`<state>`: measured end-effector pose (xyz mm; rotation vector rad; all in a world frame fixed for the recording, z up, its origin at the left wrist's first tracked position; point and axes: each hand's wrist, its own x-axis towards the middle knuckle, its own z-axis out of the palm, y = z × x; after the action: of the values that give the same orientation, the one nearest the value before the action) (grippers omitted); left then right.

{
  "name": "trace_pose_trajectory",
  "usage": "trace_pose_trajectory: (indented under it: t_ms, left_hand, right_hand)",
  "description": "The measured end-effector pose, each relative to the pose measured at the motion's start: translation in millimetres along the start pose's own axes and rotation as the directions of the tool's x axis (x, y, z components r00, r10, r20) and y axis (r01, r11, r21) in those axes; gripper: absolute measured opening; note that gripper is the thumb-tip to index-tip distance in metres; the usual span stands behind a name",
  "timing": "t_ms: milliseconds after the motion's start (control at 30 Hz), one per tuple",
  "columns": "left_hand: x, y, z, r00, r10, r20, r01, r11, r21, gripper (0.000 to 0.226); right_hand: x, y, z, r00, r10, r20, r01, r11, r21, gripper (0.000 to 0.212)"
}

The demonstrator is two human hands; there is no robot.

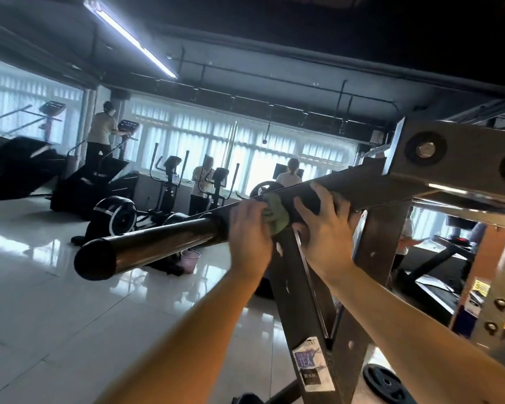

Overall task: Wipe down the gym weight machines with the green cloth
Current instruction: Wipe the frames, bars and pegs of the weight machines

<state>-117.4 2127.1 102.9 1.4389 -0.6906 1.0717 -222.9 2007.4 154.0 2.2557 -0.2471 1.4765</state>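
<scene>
Beside my right hand [324,225], clasping the beam [362,188], my left hand [251,228] grips the cloth [276,214] mid-wipe; next, the bar [158,240] leftward.

Two hands [250,228] [328,225], one cloth [277,214] between them, one bar [158,243] under them; three people [99,135] [201,185] [289,174] beyond, one bucket [190,259] below.

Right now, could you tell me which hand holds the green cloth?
The left hand: it holds the green cloth against the machine's beam, while the right hand grips bare metal beside it.
</scene>
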Motion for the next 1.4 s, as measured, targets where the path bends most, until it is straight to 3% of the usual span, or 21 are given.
trace_pose_trajectory:
  t_ms: [133,200,267,367,500,633,733,833,900,967,1033,1100,1400]
  left_hand:
    - [7,-27,-9,0.966,-0.230,-0.122,0.241,0.967,0.080,0.015]
    - [4,4,2,0.984,-0.166,-0.062,0.168,0.985,0.028,0.025]
    - [0,35,14,0.999,-0.011,0.042,0.012,1.000,-0.023,0.025]
    - [5,32,16,0.992,0.071,0.108,-0.067,0.997,-0.044,0.026]
    - [5,-21,-1,1.000,-0.003,0.028,0.002,0.999,0.032,0.022]
    - [2,-16,-2,0.995,-0.104,0.002,0.104,0.994,0.023,0.018]
    - [-2,21,5,0.996,-0.068,0.063,0.073,0.994,-0.082,0.017]
    - [-10,76,13,0.993,0.044,0.113,-0.015,0.971,-0.240,0.025]
    - [-14,108,23,0.984,0.112,0.137,-0.063,0.947,-0.316,0.029]
    - [-18,130,38,0.970,0.148,0.192,-0.075,0.937,-0.342,0.028]
    - [-23,141,54,0.955,0.160,0.249,-0.069,0.939,-0.338,0.027]
    - [-27,144,64,0.945,0.167,0.280,-0.077,0.949,-0.307,0.030]
    - [-87,110,65,0.932,0.183,0.314,-0.092,0.955,-0.281,0.035]
  right_hand:
    - [2,3,1,1.000,-0.018,-0.016,0.018,1.000,0.011,0.042]
    - [3,4,1,0.999,-0.015,-0.033,0.016,1.000,0.020,0.042]
    - [3,6,-1,0.998,-0.017,-0.063,0.021,0.998,0.054,0.042]
    - [3,10,-5,0.996,-0.038,-0.084,0.045,0.995,0.090,0.043]
    - [2,9,-7,0.998,-0.032,-0.053,0.036,0.996,0.084,0.035]
    - [-11,8,-22,0.998,-0.003,-0.057,0.012,0.988,0.153,0.021]
    - [-36,21,-43,0.990,0.028,-0.142,0.002,0.978,0.208,0.019]
    - [-66,51,-62,0.950,0.220,-0.223,-0.159,0.952,0.263,0.019]
    - [-82,73,-66,0.900,0.414,-0.141,-0.358,0.883,0.304,0.027]
    - [-94,93,-58,0.817,0.563,0.121,-0.564,0.741,0.363,0.026]
    - [-101,98,-54,0.696,0.597,0.399,-0.712,0.500,0.493,0.022]
    - [-105,96,-54,0.668,0.527,0.526,-0.735,0.351,0.580,0.021]
    - [-128,104,-56,0.768,0.387,0.509,-0.630,0.320,0.707,0.055]
